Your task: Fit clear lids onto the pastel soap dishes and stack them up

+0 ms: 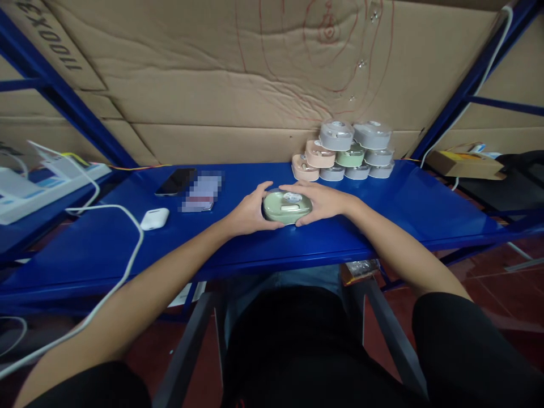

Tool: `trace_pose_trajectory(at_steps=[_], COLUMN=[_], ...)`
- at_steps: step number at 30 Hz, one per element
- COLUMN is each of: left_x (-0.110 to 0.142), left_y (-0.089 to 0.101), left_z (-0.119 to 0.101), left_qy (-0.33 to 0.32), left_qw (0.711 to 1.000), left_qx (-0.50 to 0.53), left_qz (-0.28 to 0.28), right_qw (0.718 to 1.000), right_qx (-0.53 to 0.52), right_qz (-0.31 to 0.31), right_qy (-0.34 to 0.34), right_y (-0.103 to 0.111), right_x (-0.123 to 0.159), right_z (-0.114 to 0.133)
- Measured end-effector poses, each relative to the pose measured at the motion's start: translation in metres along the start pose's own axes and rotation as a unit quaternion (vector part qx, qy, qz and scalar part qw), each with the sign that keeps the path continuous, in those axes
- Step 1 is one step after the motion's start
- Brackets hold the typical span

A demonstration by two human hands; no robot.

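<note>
A pale green oval case (280, 216) with a clear lid and a small white label on top sits at the middle of the blue table (238, 249), near its front edge. My left hand (250, 212) grips its left end, thumb along the near side and fingers at the far side. Around the right end is my right hand (323, 201), closed on the case in the same way. Whether the case rests on the table or is slightly lifted, I cannot tell. Behind my right hand stands a stack of similar cases, including a grey one (336, 137), a pink one (319, 154) and a green one (349, 156).
Left of my hands lie a dark phone (175, 182), a second phone-like item (203, 191) with a blurred screen, and a white earbud case (154, 219). A white cable (136, 226) crosses the left side. Cardboard (191, 85) walls off the back; a carton (465, 165) stands right.
</note>
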State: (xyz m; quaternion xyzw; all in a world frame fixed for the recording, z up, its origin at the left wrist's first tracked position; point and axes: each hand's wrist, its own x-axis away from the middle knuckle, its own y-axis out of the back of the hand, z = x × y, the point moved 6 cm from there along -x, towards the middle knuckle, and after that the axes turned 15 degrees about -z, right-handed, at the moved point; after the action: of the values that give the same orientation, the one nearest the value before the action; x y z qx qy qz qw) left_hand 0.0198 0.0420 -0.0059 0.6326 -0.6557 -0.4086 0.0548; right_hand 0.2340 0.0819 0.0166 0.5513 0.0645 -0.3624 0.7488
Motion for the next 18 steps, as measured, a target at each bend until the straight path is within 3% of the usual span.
trace_pose_trajectory(at_steps=[3, 7, 10, 12, 14, 18], left_x=[-0.002, -0.007, -0.011, -0.013, -0.014, -0.014], left_y=[0.008, 0.022, 0.031, 0.034, 0.034, 0.029], left_z=[0.001, 0.001, 0.004, 0.006, 0.008, 0.007], left_qy=[0.007, -0.015, -0.043, -0.057, -0.062, -0.066], left_qw=[1.000, 0.994, 0.983, 0.979, 0.978, 0.980], left_qx=[0.012, 0.071, 0.106, 0.105, 0.093, 0.071], left_qz=[-0.019, -0.085, -0.141, -0.165, -0.176, -0.172], right_qw=[0.999, 0.993, 0.984, 0.966, 0.926, 0.792], right_qx=[-0.026, -0.046, 0.006, 0.079, 0.169, 0.313], right_qz=[-0.027, -0.109, -0.181, -0.246, -0.325, -0.454], right_qy=[-0.007, -0.002, 0.001, -0.027, -0.087, -0.262], right_y=[0.003, 0.015, 0.043, 0.077, 0.118, 0.193], right_x=[-0.001, -0.006, -0.010, -0.012, -0.013, -0.009], right_z=[-0.006, -0.001, 0.009, 0.009, 0.001, -0.027])
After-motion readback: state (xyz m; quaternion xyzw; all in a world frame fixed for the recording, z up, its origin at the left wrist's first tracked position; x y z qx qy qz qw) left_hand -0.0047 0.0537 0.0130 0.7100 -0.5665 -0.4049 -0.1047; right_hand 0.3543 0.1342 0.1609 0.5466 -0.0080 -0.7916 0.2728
